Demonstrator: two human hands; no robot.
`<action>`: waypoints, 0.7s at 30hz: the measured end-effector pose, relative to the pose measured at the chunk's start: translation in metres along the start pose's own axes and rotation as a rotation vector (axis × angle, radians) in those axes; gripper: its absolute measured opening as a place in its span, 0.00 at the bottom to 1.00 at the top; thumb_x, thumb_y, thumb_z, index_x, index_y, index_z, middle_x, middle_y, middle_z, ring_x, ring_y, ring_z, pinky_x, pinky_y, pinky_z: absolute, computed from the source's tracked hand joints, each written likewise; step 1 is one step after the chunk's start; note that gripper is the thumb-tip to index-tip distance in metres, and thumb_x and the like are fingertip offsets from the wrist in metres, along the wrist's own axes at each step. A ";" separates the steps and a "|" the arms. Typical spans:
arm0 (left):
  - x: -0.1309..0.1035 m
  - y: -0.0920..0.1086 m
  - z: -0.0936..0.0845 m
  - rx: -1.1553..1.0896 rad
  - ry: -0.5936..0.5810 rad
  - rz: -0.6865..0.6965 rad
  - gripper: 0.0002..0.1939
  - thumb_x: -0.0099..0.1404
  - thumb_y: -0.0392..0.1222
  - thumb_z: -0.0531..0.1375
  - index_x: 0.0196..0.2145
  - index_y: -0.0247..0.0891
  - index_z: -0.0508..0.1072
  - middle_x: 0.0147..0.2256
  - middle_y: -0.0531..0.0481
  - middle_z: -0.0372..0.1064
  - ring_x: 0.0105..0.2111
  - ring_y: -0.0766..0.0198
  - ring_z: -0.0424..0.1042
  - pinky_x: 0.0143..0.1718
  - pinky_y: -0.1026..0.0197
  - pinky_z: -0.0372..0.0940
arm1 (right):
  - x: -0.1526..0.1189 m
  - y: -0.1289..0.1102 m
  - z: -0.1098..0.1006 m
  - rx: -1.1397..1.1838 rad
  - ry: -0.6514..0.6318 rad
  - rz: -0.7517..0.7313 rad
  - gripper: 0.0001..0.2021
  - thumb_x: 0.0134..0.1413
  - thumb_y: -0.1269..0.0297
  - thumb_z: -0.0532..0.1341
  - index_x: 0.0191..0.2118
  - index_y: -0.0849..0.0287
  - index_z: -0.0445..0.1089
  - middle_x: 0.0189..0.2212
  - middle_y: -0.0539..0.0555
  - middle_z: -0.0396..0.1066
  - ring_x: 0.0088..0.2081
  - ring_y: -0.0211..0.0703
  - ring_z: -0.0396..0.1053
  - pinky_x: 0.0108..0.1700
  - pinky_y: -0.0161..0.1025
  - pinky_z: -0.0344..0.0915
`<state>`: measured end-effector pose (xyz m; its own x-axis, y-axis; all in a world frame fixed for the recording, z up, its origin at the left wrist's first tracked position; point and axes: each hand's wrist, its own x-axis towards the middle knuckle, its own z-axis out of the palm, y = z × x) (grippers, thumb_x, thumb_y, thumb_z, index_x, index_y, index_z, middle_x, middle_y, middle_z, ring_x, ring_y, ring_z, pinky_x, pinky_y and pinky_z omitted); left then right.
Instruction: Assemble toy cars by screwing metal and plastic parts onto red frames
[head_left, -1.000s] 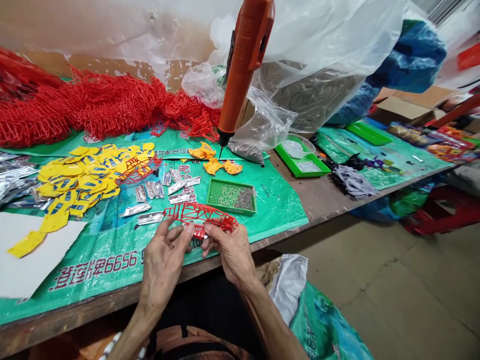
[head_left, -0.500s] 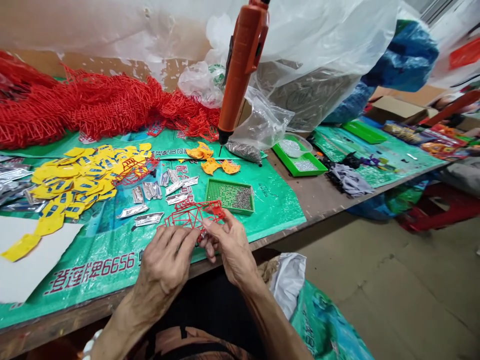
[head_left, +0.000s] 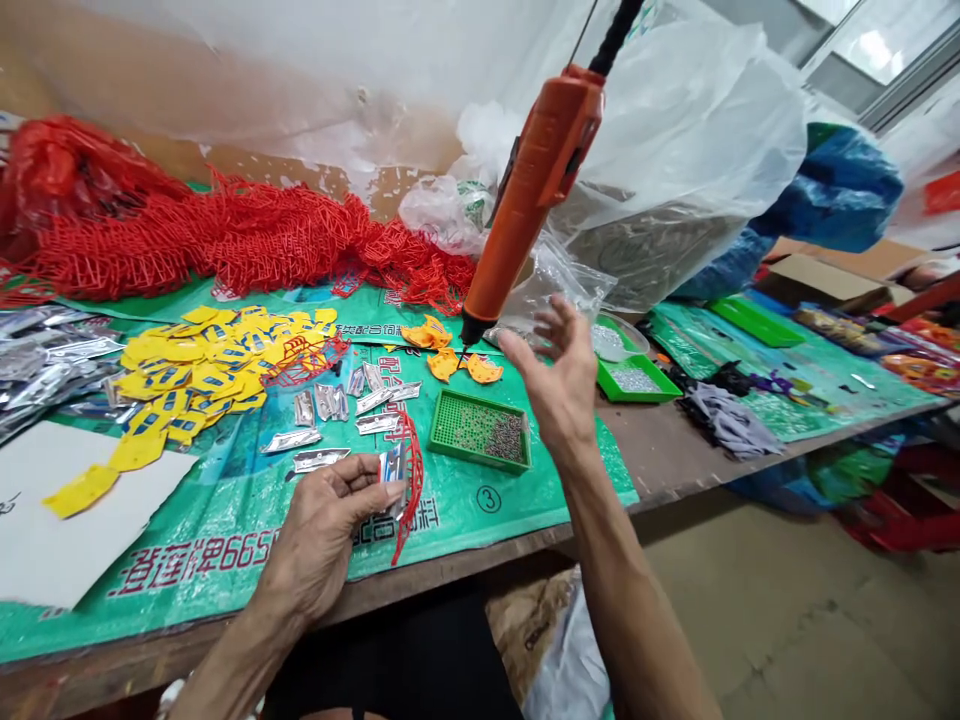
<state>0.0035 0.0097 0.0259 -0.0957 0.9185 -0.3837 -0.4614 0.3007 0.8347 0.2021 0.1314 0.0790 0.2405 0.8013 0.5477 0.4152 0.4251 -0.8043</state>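
My left hand [head_left: 334, 515] pinches a red lattice frame [head_left: 409, 480] together with a small silver piece [head_left: 393, 466], over the front of the green sheet. The frame is seen nearly edge-on. My right hand [head_left: 551, 365] is raised with fingers spread and nothing in it, just right of the orange electric screwdriver [head_left: 517, 200]. That tool hangs tilted from a cord, its tip above orange pieces [head_left: 444, 364]. A green tray of small screws [head_left: 480, 430] lies between my hands. Several silver pieces [head_left: 319, 458] are scattered beyond my left hand.
Yellow pieces [head_left: 202, 365] are heaped at the left, with red lattice frames [head_left: 247, 235] piled behind. A white card [head_left: 45, 530] lies front left. Another green tray [head_left: 637, 382], grey cloth-like items [head_left: 731, 418] and a cardboard box [head_left: 821, 283] are to the right.
My right hand has let go of the red frame, moved up and right, and opened. My left hand has turned the frame edge-on. The whole view has shifted, and the screwdriver appears more tilted.
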 end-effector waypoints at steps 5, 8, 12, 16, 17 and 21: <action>0.002 -0.004 0.003 0.005 0.005 -0.026 0.17 0.41 0.36 0.74 0.31 0.32 0.78 0.27 0.50 0.75 0.27 0.66 0.71 0.31 0.67 0.65 | 0.064 0.001 0.036 0.214 -0.321 -0.102 0.53 0.37 0.49 0.70 0.66 0.59 0.43 0.56 0.62 0.65 0.53 0.48 0.68 0.53 0.49 0.65; 0.004 -0.006 0.005 0.046 -0.005 -0.022 0.14 0.43 0.37 0.73 0.29 0.32 0.77 0.26 0.49 0.75 0.26 0.67 0.71 0.30 0.66 0.64 | 0.069 -0.010 0.055 0.308 -0.553 -0.134 0.41 0.43 0.49 0.66 0.61 0.58 0.54 0.51 0.55 0.70 0.49 0.40 0.69 0.48 0.40 0.67; 0.006 -0.008 0.006 0.060 0.012 -0.061 0.15 0.43 0.39 0.73 0.30 0.32 0.77 0.26 0.49 0.75 0.26 0.67 0.70 0.30 0.67 0.63 | 0.064 -0.025 0.069 0.377 -0.428 -0.109 0.35 0.43 0.53 0.67 0.57 0.57 0.58 0.46 0.50 0.72 0.43 0.35 0.69 0.43 0.36 0.67; 0.006 -0.009 0.008 0.037 0.030 -0.097 0.15 0.40 0.38 0.74 0.28 0.33 0.77 0.25 0.51 0.74 0.25 0.68 0.70 0.29 0.67 0.63 | 0.061 -0.038 0.060 0.482 -0.455 -0.118 0.32 0.39 0.56 0.69 0.52 0.55 0.61 0.38 0.46 0.72 0.38 0.33 0.68 0.40 0.35 0.66; 0.006 -0.010 0.009 0.020 0.036 -0.106 0.15 0.40 0.38 0.74 0.28 0.33 0.77 0.25 0.51 0.74 0.25 0.68 0.70 0.29 0.67 0.64 | 0.058 -0.041 0.056 0.504 -0.469 -0.099 0.30 0.40 0.55 0.68 0.51 0.56 0.61 0.35 0.45 0.71 0.35 0.32 0.69 0.38 0.35 0.66; 0.006 -0.016 0.012 -0.032 0.074 -0.131 0.18 0.39 0.38 0.75 0.31 0.35 0.78 0.27 0.52 0.75 0.27 0.66 0.72 0.31 0.67 0.66 | 0.041 -0.047 0.038 0.451 -0.398 0.039 0.25 0.45 0.54 0.65 0.49 0.54 0.61 0.25 0.42 0.67 0.24 0.31 0.67 0.31 0.36 0.67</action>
<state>0.0203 0.0137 0.0150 -0.0974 0.8500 -0.5177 -0.5020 0.4072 0.7630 0.1595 0.1600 0.1306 -0.1350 0.8789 0.4574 -0.0216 0.4589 -0.8882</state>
